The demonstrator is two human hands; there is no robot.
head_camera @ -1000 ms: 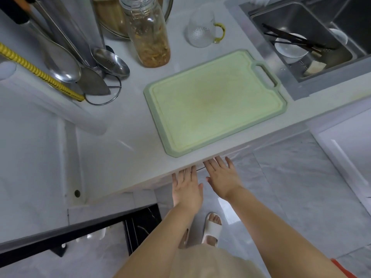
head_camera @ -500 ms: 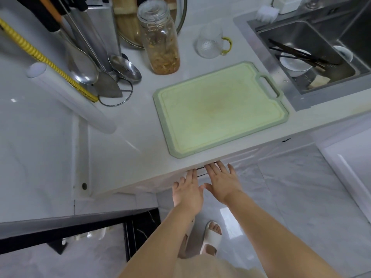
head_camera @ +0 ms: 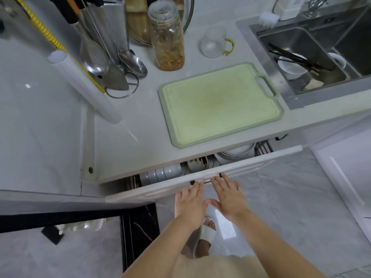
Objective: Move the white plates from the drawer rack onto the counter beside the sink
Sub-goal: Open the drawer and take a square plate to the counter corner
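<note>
A stack of white plates shows in the gap of a partly pulled-out drawer under the counter; most of the stack is hidden by the counter edge. A row of white bowls stands on edge in the rack further left. My left hand and my right hand lie side by side at the drawer front, their fingertips hooked on the dark drawer handle.
A green cutting board lies on the counter above the drawer. The sink at the right holds a bowl and chopsticks. A glass jar, a glass mug and hanging utensils stand further back.
The drawer, shut before, has slid out toward me with both hands on its handle. Plates and bowls inside have come into view.
</note>
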